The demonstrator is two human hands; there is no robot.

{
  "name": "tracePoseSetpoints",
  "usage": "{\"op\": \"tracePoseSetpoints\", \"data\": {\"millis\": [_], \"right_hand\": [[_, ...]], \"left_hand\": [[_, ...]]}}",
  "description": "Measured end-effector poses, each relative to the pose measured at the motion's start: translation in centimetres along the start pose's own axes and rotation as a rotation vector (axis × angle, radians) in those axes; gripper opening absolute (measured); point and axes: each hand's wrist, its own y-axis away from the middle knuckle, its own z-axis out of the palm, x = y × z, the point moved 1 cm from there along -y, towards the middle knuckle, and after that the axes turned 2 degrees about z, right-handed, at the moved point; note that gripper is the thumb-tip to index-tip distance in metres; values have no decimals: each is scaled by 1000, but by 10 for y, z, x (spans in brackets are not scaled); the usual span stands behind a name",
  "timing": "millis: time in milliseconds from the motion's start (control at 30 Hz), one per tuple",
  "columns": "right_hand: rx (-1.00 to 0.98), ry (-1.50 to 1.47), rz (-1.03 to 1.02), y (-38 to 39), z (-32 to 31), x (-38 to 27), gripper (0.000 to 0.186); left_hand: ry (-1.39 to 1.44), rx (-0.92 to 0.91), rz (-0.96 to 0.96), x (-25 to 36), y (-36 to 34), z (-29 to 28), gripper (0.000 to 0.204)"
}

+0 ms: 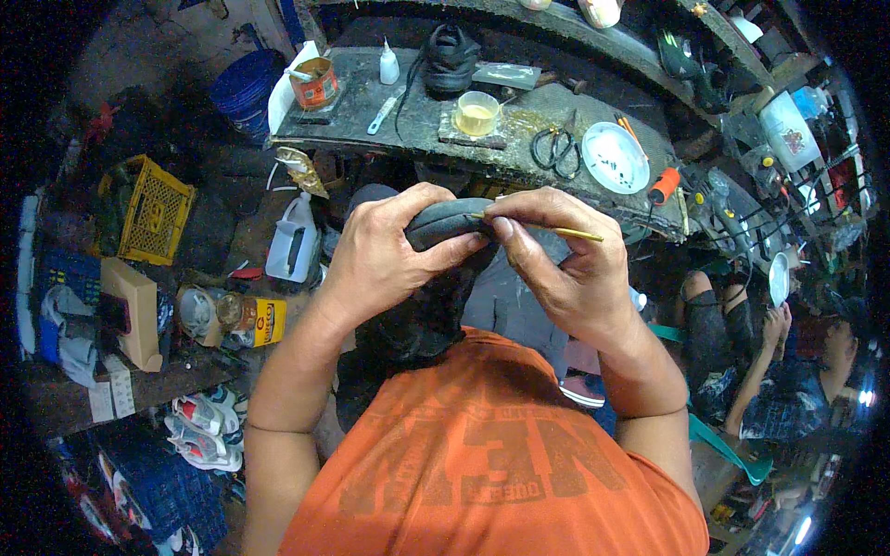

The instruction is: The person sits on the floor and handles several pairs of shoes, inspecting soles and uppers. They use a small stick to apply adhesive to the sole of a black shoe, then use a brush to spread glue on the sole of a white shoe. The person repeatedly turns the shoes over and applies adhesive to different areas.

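My left hand (378,255) is wrapped round a dark shoe (449,221), thumb on the near side and fingers over the far side. The shoe's rounded grey end faces up between my hands. Black material below it, in front of my chest, is too dark to make out well. Pinched between the thumb and fingers of my right hand (577,269) is a thin yellow stick-like tool (573,233). Its tip meets the shoe's edge near my left fingertips. Whether that tip is a brush or a point is hidden.
Across the bench (362,83) stand an orange can (315,83), a white squeeze bottle (388,63), a cup of yellowish liquid (476,113), scissors (556,151) and a white round dish (616,157). A black shoe (451,60) sits behind. Another person's hand (777,324) shows at right.
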Motion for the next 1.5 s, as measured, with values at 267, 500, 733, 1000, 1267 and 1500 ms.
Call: {"op": "tracePoseSetpoints", "data": {"millis": [267,500,733,1000,1267,1500], "right_hand": [[14,-53,110,5,-2,1,11],[71,-216,168,5,2,7,14],[9,-392,378,1,-2,11,16],[-71,-627,506,2,-1,28,18],[-79,-805,476,1,5,38,19],[-66,-780,594,3,2,40,17]], "left_hand": [[10,-9,-31,1,1,-2,37],[32,-15,-70,1,2,-5,38],[34,7,-75,-4,5,-8,42],[30,1,-77,-6,11,-17,41],[16,19,-35,-10,15,-21,42],[118,6,49,-8,13,-25,44]]}}
